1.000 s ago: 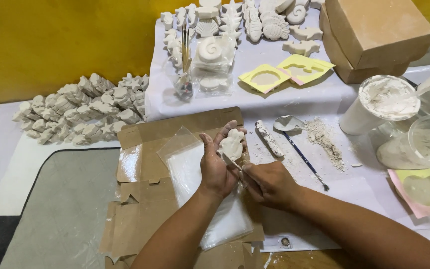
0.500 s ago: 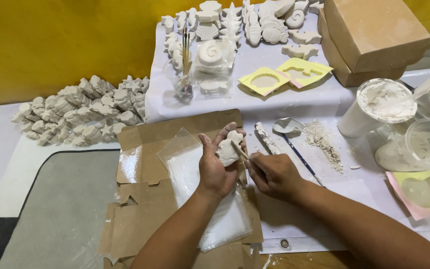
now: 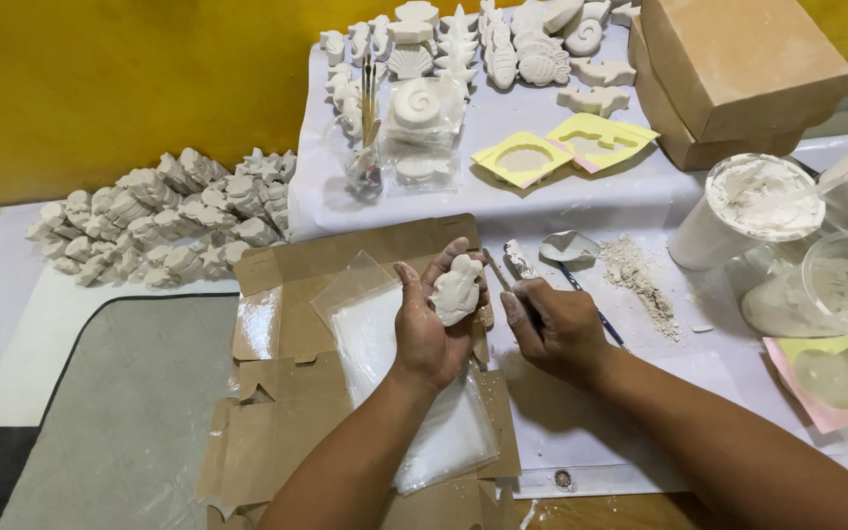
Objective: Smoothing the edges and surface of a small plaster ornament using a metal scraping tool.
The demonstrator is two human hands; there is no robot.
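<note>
A small white plaster figure [image 3: 456,291] was held up in the left hand [image 3: 431,329], near the middle of the frame. The fingers were curled around it from behind and below, so the bumpy front was left bare. The figure was stood almost upright, with its long side running up and down and leaning a little to the right.

The right hand [image 3: 554,327] was kept just to the right of the figure, close but not touching it. It was closed around a thin tool [image 3: 498,270]. The tip of the tool was pointed up and to the left, toward the right edge of the figure. So the figure lay to the left of the tool hand, and that edge was the nearest part.

Under both hands a flat brown cardboard sheet [image 3: 291,432] was spread, with a clear plastic bag [image 3: 414,393] on it. A heap of white plaster shapes [image 3: 159,221] was piled at the left. A white tub of plaster [image 3: 738,211] was set at the right, and a yellow mould [image 3: 524,157] was laid above.
</note>
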